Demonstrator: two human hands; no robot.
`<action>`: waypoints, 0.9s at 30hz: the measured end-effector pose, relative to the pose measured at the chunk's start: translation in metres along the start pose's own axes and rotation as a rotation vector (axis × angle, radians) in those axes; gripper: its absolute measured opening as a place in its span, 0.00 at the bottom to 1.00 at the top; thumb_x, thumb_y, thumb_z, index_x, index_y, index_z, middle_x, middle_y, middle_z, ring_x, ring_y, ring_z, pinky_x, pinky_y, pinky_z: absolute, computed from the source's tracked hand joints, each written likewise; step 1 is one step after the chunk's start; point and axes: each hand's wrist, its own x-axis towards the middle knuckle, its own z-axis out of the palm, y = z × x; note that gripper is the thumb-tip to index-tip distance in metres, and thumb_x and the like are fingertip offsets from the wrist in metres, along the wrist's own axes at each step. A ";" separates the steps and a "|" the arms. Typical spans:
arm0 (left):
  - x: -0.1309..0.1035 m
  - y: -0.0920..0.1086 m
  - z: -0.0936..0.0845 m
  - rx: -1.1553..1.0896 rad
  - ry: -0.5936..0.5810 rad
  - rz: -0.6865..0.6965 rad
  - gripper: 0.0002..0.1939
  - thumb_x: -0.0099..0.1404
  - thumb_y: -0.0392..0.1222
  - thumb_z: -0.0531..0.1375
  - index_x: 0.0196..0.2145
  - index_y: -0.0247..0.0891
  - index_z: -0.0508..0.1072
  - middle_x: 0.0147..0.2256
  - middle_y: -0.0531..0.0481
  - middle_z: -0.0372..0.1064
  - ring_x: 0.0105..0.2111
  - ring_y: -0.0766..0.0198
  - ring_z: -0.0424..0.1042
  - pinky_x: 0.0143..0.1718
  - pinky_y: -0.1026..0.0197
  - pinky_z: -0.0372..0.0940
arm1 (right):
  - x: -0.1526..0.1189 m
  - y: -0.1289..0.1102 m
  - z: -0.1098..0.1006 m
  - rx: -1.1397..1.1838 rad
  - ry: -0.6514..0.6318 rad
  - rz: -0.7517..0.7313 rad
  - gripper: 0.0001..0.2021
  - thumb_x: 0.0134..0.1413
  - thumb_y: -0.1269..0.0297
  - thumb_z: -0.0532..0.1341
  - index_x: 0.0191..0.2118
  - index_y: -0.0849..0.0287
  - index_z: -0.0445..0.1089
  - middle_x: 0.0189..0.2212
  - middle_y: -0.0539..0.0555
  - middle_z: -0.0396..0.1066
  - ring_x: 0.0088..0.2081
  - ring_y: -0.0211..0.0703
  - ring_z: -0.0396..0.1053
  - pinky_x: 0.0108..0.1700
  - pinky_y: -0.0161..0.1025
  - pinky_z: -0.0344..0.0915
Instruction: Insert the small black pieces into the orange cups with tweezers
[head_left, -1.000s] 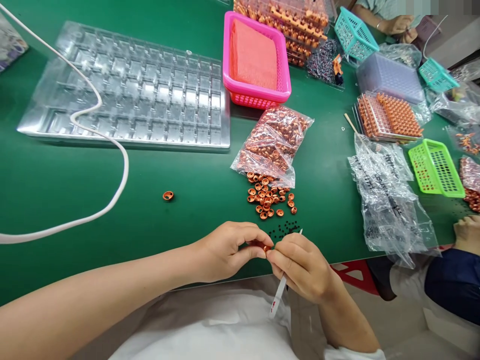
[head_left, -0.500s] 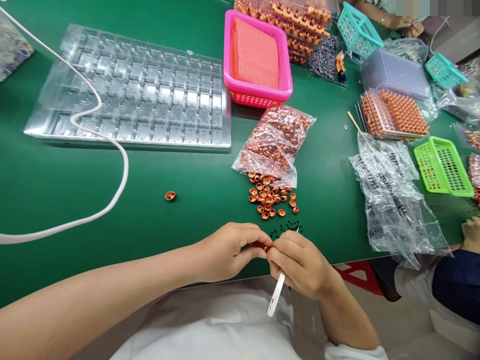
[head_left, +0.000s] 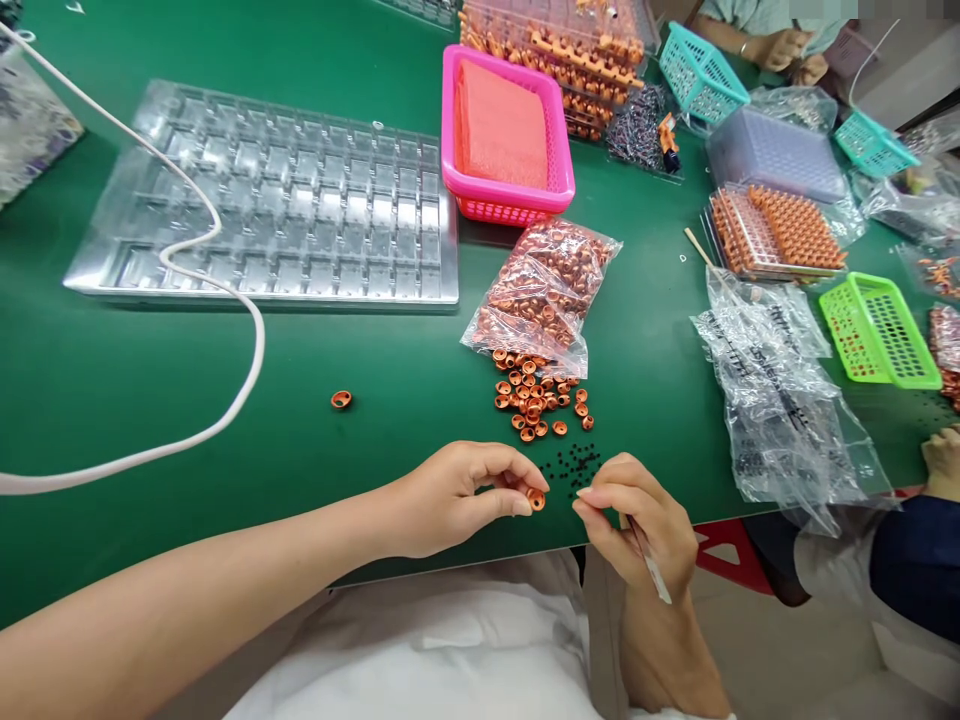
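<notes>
Copper cup (head_left: 535,499), just inside the desk edge (head_left: 517,546), is pinched by the left fingers (head_left: 516,464); I see a gap before the right fingers (head_left: 621,497), curled around a white stick (head_left: 658,580).

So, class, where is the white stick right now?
In the head view, the white stick is right of centre, held in the right hand, beside the black bits; its visible end points towards the picture's bottom.

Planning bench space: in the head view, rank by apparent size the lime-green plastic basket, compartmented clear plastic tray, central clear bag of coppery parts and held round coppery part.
Clear tray
Bag of coppery parts
Green basket
Held coppery part
</notes>
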 end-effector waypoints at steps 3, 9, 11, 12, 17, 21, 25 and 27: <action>0.000 0.000 0.000 0.016 -0.001 0.009 0.09 0.67 0.42 0.62 0.41 0.34 0.78 0.38 0.45 0.80 0.38 0.61 0.77 0.44 0.60 0.72 | -0.004 -0.001 0.000 -0.021 0.040 0.018 0.18 0.55 0.85 0.66 0.46 0.57 0.74 0.33 0.51 0.71 0.33 0.39 0.68 0.32 0.39 0.69; 0.000 -0.003 0.001 0.118 -0.001 0.082 0.09 0.69 0.40 0.61 0.42 0.35 0.78 0.39 0.45 0.80 0.38 0.61 0.78 0.43 0.62 0.72 | -0.009 -0.001 -0.001 -0.070 0.084 0.057 0.16 0.55 0.82 0.67 0.44 0.55 0.75 0.32 0.50 0.71 0.31 0.39 0.69 0.31 0.39 0.70; 0.000 -0.002 -0.001 0.238 0.009 0.125 0.09 0.70 0.39 0.60 0.43 0.35 0.78 0.39 0.45 0.80 0.38 0.62 0.78 0.43 0.63 0.72 | -0.010 -0.001 0.000 -0.078 0.111 0.074 0.15 0.55 0.82 0.67 0.43 0.54 0.75 0.32 0.50 0.71 0.31 0.39 0.69 0.32 0.40 0.70; 0.000 -0.001 -0.003 0.323 0.021 0.143 0.09 0.71 0.39 0.59 0.44 0.35 0.78 0.40 0.45 0.80 0.38 0.62 0.78 0.43 0.63 0.72 | -0.011 -0.001 0.000 -0.077 0.125 0.080 0.15 0.55 0.82 0.66 0.43 0.54 0.75 0.32 0.50 0.71 0.30 0.39 0.69 0.32 0.40 0.70; -0.007 0.012 -0.027 0.886 0.072 0.076 0.09 0.70 0.34 0.57 0.40 0.38 0.78 0.38 0.46 0.79 0.37 0.57 0.77 0.39 0.60 0.69 | -0.014 0.000 0.003 -0.052 0.145 0.106 0.16 0.56 0.82 0.66 0.43 0.54 0.75 0.32 0.51 0.71 0.31 0.41 0.68 0.32 0.42 0.69; -0.022 0.027 -0.051 1.117 0.103 -0.058 0.12 0.68 0.31 0.56 0.37 0.41 0.78 0.36 0.48 0.79 0.36 0.56 0.78 0.35 0.61 0.67 | -0.018 0.004 -0.001 -0.036 0.124 0.087 0.17 0.55 0.83 0.66 0.44 0.54 0.75 0.32 0.51 0.72 0.31 0.41 0.69 0.32 0.42 0.69; -0.037 0.044 -0.065 1.283 0.166 -0.231 0.14 0.64 0.29 0.57 0.40 0.42 0.79 0.39 0.48 0.80 0.37 0.53 0.79 0.32 0.59 0.65 | -0.021 0.009 -0.005 -0.032 0.102 0.019 0.19 0.53 0.86 0.66 0.46 0.57 0.75 0.33 0.52 0.72 0.32 0.41 0.69 0.32 0.42 0.69; -0.039 0.051 -0.065 1.353 0.230 -0.276 0.10 0.65 0.34 0.61 0.43 0.40 0.79 0.41 0.45 0.80 0.39 0.49 0.79 0.32 0.58 0.65 | -0.021 0.011 -0.006 -0.036 0.098 0.010 0.19 0.53 0.86 0.66 0.46 0.57 0.75 0.33 0.52 0.72 0.32 0.41 0.69 0.32 0.42 0.68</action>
